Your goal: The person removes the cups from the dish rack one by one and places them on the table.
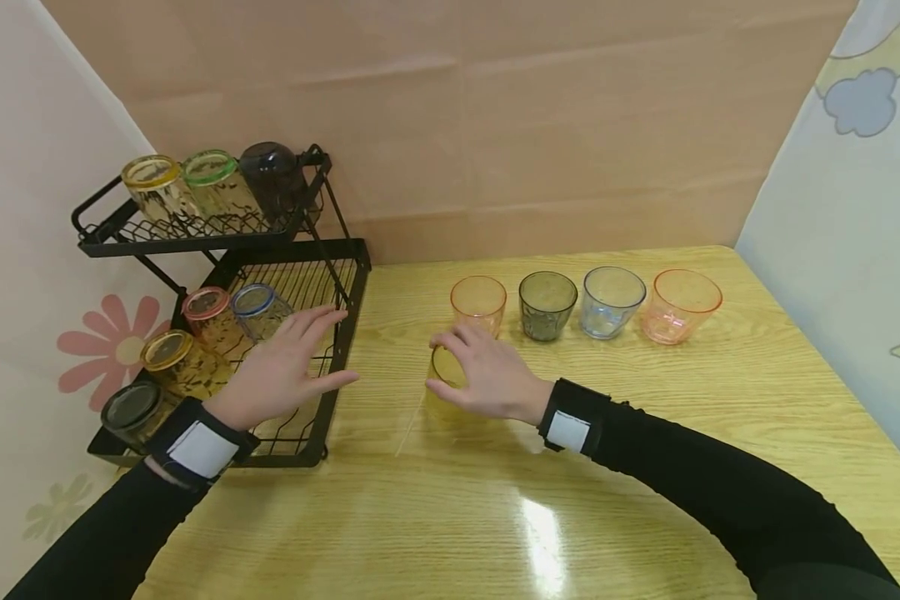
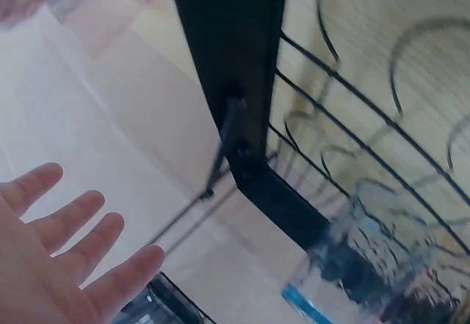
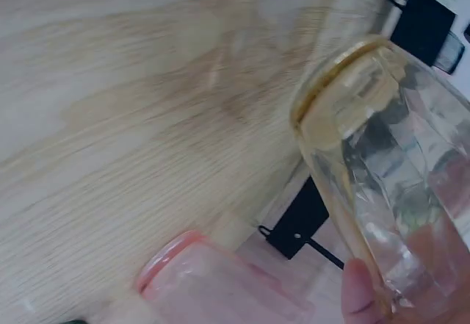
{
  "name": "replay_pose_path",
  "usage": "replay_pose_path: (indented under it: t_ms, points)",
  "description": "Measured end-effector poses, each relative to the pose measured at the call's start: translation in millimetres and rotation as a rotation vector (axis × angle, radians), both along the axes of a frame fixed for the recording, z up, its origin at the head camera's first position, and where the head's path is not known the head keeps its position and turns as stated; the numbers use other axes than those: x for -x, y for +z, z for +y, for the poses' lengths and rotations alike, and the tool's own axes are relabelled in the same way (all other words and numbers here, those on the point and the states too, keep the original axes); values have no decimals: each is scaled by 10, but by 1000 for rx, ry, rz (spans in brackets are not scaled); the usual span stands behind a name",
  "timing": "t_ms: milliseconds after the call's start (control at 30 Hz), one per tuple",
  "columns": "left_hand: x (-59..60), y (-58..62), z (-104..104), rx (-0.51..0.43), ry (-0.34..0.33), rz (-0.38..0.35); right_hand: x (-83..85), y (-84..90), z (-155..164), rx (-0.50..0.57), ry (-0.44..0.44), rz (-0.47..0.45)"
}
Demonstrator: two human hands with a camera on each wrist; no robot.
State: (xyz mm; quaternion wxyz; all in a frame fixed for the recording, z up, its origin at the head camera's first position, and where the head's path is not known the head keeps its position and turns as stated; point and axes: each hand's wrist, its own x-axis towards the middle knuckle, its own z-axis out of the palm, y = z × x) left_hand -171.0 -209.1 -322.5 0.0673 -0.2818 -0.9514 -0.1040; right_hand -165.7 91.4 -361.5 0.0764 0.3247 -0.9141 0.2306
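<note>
Head view: we see our right hand (image 1: 491, 379) curled round a yellow cup (image 1: 445, 377) on the worktop (image 1: 645, 467), just in front of an orange cup (image 1: 478, 303) that starts a row of four.
Left hand: our left hand (image 1: 281, 371) hovers flat and spread over the lower tray of the black wire rack (image 1: 300, 292), holding nothing; the left wrist view shows straight fingers (image 2: 88, 243) clear of the wires.
Where the cup is: under our right palm, between the rack on its thumb side and the row beyond its fingertips.
Grip advice: we judge the wall slick, so we should wrap fingers and thumb well round the body, not pinch the rim, and keep the cup level while it is off the wood.
Clearance: the orange cup stands just beyond our knuckles; we should lift straight up before we swing sideways.
Cup material: clear, faceted, glass or hard plastic, with a yellow rim band, as the right wrist view (image 3: 382, 170) shows.
Row beyond: a dark grey cup (image 1: 547, 305), a pale blue cup (image 1: 612, 301) and a pink cup (image 1: 678, 305), all tapered, upright and open.
Rack: two tiers of thin black wire, with rimmed cups lying on their sides.
Worktop: pale wood grain, glossy.
</note>
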Motion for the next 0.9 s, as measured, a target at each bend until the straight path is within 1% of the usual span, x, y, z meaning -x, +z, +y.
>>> replay_pose_path:
  t_ms: [200,367,467,700,900]
  points:
    - [64,22,-141,49,39,51,51,-75,83,-141,6,-21]
    - [75,89,-206,63,70,82,103,-99,155,-223,-14,-38]
    - [74,138,-238,73,96,92,132,-100,185,-243,-25,-31]
    - [68,244,-322,103,153,76,186,-96,222,-294,-37,9]
    - [79,310,-362,133,192,79,202,-47,235,-350,-41,9]
